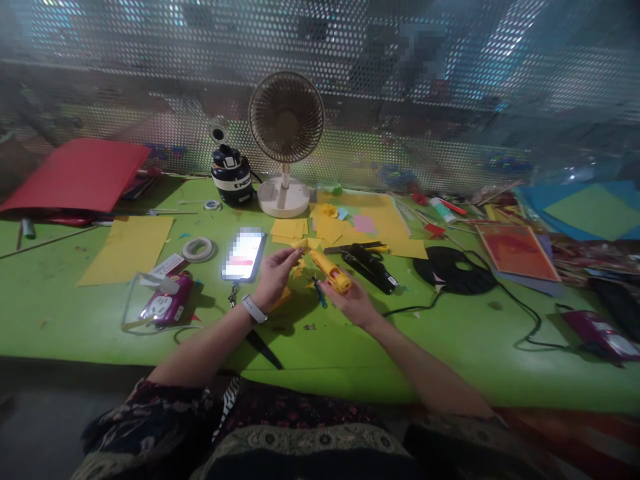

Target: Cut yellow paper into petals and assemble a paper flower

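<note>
1. Broadly, one green tabletop (50, 330), beneath both hands.
2. Pale fan (286, 123), upright, beyond both hands.
3. Phone (244, 253), screen lit, just beside the left hand (274, 279), on its outer side.
4. Yellow glue gun (327, 270), clamped in the right hand (354, 305), nozzle toward the left.
5. Slim blue tool (320, 293), between the hands.
6. Small yellow piece (300, 244), at the left hand's fingertips, which are pinched together on it.

Below a white wristband (255, 309), the left sleeve (160, 417) is dark and flowered, the garment (305, 410) dark with olive patterned trim (310, 443).
</note>
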`<move>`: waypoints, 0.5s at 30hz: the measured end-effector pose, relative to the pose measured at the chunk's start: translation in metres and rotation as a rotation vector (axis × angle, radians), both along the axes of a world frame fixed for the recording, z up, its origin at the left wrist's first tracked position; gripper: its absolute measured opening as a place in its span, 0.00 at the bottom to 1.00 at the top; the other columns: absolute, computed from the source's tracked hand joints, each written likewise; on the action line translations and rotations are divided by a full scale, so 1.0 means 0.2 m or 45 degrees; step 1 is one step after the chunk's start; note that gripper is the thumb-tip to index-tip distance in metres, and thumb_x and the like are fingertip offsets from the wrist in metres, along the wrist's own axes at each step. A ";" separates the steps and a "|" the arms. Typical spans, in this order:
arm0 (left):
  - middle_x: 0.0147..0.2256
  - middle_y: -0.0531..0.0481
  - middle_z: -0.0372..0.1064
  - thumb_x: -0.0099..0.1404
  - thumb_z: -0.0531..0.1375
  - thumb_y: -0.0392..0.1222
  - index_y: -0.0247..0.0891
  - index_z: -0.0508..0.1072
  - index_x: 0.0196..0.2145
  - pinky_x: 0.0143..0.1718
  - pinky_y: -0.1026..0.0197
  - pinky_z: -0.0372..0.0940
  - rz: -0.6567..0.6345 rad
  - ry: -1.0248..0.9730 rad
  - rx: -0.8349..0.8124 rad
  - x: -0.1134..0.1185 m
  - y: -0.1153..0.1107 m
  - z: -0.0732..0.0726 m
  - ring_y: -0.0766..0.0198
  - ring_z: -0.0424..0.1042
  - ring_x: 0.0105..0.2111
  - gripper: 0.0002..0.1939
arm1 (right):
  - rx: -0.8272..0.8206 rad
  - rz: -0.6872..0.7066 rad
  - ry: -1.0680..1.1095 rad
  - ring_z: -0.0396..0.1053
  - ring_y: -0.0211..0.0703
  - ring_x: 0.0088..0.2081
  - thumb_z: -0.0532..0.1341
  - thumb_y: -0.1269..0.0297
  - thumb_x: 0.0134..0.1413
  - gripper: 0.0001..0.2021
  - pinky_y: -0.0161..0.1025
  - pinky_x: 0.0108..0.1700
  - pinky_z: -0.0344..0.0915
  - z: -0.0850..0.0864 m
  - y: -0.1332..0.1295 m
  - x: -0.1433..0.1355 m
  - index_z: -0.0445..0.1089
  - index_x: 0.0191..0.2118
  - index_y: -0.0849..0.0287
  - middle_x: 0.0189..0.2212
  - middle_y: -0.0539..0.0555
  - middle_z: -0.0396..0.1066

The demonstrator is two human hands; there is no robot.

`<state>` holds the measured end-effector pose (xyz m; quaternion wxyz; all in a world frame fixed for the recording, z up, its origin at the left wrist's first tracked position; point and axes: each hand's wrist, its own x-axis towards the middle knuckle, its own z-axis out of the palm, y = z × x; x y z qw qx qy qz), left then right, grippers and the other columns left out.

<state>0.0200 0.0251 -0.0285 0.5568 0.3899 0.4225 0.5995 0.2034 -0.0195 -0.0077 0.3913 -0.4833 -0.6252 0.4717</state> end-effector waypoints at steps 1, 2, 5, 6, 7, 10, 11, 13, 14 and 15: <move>0.36 0.45 0.79 0.53 0.71 0.50 0.38 0.82 0.36 0.40 0.59 0.67 -0.006 0.005 0.002 0.00 0.00 0.00 0.64 0.73 0.35 0.15 | 0.007 0.003 -0.001 0.70 0.43 0.34 0.64 0.56 0.52 0.09 0.44 0.38 0.72 0.00 0.00 0.00 0.68 0.36 0.55 0.32 0.52 0.70; 0.36 0.45 0.79 0.53 0.71 0.50 0.37 0.82 0.36 0.40 0.59 0.67 -0.009 0.010 0.003 0.00 0.00 0.00 0.64 0.73 0.35 0.16 | 0.006 0.011 -0.003 0.69 0.43 0.33 0.64 0.56 0.52 0.09 0.44 0.38 0.72 -0.01 0.00 0.00 0.68 0.36 0.55 0.32 0.52 0.70; 0.36 0.45 0.79 0.53 0.71 0.50 0.37 0.82 0.35 0.40 0.59 0.67 0.004 0.015 -0.004 0.00 -0.01 0.02 0.65 0.73 0.33 0.16 | -0.002 0.015 -0.011 0.69 0.43 0.32 0.64 0.56 0.52 0.09 0.44 0.36 0.72 -0.01 0.01 0.00 0.68 0.35 0.55 0.31 0.52 0.70; 0.35 0.46 0.79 0.52 0.72 0.50 0.37 0.82 0.35 0.39 0.60 0.67 0.012 0.009 -0.008 0.00 -0.01 0.02 0.65 0.73 0.33 0.16 | -0.007 0.018 -0.014 0.69 0.43 0.32 0.64 0.56 0.52 0.09 0.44 0.36 0.72 -0.01 0.01 0.00 0.68 0.35 0.55 0.31 0.52 0.70; 0.35 0.46 0.79 0.51 0.72 0.50 0.37 0.82 0.34 0.39 0.60 0.67 0.017 0.002 -0.011 0.00 -0.01 0.03 0.65 0.73 0.33 0.16 | -0.007 0.019 -0.013 0.69 0.43 0.32 0.64 0.56 0.52 0.09 0.44 0.36 0.72 -0.01 0.00 0.00 0.68 0.36 0.55 0.31 0.52 0.70; 0.35 0.46 0.79 0.49 0.73 0.51 0.37 0.82 0.34 0.39 0.60 0.67 0.028 -0.025 -0.021 0.01 -0.01 0.03 0.65 0.73 0.33 0.17 | 0.012 0.006 -0.003 0.69 0.43 0.32 0.64 0.56 0.52 0.10 0.43 0.36 0.72 -0.01 0.00 0.00 0.68 0.37 0.55 0.31 0.52 0.69; 0.35 0.45 0.79 0.49 0.73 0.51 0.37 0.82 0.34 0.39 0.60 0.67 0.030 -0.029 -0.020 0.01 -0.01 0.02 0.64 0.73 0.33 0.18 | 0.020 -0.006 0.003 0.69 0.43 0.33 0.64 0.56 0.52 0.10 0.43 0.37 0.72 -0.01 0.00 0.00 0.69 0.37 0.55 0.31 0.52 0.69; 0.35 0.45 0.79 0.49 0.73 0.51 0.37 0.82 0.34 0.40 0.59 0.67 0.030 -0.028 -0.012 0.01 0.00 0.01 0.64 0.73 0.33 0.18 | 0.026 -0.021 0.008 0.70 0.43 0.33 0.64 0.56 0.52 0.10 0.43 0.38 0.72 -0.02 0.00 0.00 0.69 0.37 0.55 0.32 0.52 0.70; 0.36 0.45 0.79 0.50 0.73 0.51 0.37 0.82 0.35 0.40 0.59 0.67 0.026 -0.023 -0.005 0.01 0.00 0.01 0.64 0.73 0.34 0.18 | 0.027 -0.025 0.008 0.69 0.43 0.33 0.64 0.55 0.52 0.10 0.43 0.38 0.72 -0.02 0.00 0.00 0.69 0.37 0.55 0.32 0.52 0.70; 0.37 0.45 0.79 0.51 0.72 0.51 0.37 0.82 0.35 0.41 0.59 0.67 0.017 -0.015 0.003 0.01 0.00 0.01 0.64 0.74 0.34 0.18 | 0.028 -0.024 0.006 0.69 0.43 0.33 0.64 0.55 0.52 0.11 0.43 0.37 0.72 -0.03 0.00 0.00 0.69 0.36 0.55 0.32 0.52 0.70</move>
